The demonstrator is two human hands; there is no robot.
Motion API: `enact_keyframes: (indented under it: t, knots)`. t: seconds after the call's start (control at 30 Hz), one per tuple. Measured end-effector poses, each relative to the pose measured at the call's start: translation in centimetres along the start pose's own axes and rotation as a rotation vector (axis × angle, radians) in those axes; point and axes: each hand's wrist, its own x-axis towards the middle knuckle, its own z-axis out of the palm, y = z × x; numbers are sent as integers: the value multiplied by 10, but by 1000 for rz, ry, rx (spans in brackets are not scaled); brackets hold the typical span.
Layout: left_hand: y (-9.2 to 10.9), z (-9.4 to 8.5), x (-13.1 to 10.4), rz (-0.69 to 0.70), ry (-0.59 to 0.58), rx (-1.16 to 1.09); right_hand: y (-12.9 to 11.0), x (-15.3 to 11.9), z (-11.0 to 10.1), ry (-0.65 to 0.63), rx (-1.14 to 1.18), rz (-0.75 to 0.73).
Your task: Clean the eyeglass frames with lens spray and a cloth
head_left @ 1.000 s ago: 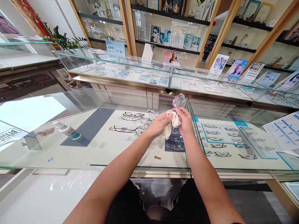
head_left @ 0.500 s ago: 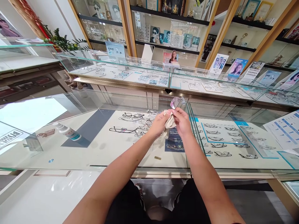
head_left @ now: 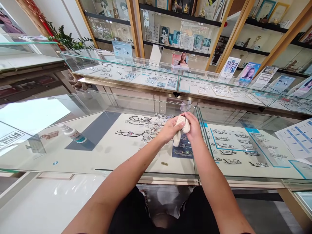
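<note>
Above the glass counter, both of my hands are close together on a pair of glasses (head_left: 185,105) and a cream cloth (head_left: 177,138). My left hand (head_left: 170,129) is closed on the bunched cloth, thumb on top, and a loose end hangs below it. Closed around the glasses at their near side is my right hand (head_left: 194,126), touching the cloth as well. One lens sticks up past my fingertips; the rest of the frame is hidden by cloth and fingers. Under the glass below lie many eyeglass frames (head_left: 130,133).
A white spray bottle (head_left: 74,135) stands at the left by a grey strip (head_left: 94,131). A small brass-coloured bar (head_left: 164,163) lies near the counter's front edge. To the right, more eyeglasses (head_left: 232,161) sit in the case. Another glass display counter (head_left: 122,81) runs behind.
The raised lens has turned and shifted slightly right, its pink reflection fading. My left hand and the cloth have moved right, and the cloth now covers more of the frame's near side.
</note>
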Motion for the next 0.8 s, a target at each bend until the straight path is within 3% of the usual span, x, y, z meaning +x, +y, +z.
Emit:
enact_keyframes:
  t: [0.17,0.27,0.37,0.6,0.67,0.8]
  knots:
    - [-7,7,0,73,184,-13,4,-5,1,-76,-21,38]
    - [-7,9,0,81,228,-20,4,-6,1,-115,-32,23]
    - [-3,7,0,44,180,-49,1,-4,0,-82,-5,19]
    - [9,1,-3,-145,-78,-93,-3,3,-7,-13,19,-4]
    - [7,2,-3,-94,-61,-61,-2,2,-6,-20,1,7]
    - [-3,5,-1,39,81,-31,-2,-3,0,-55,-26,12]
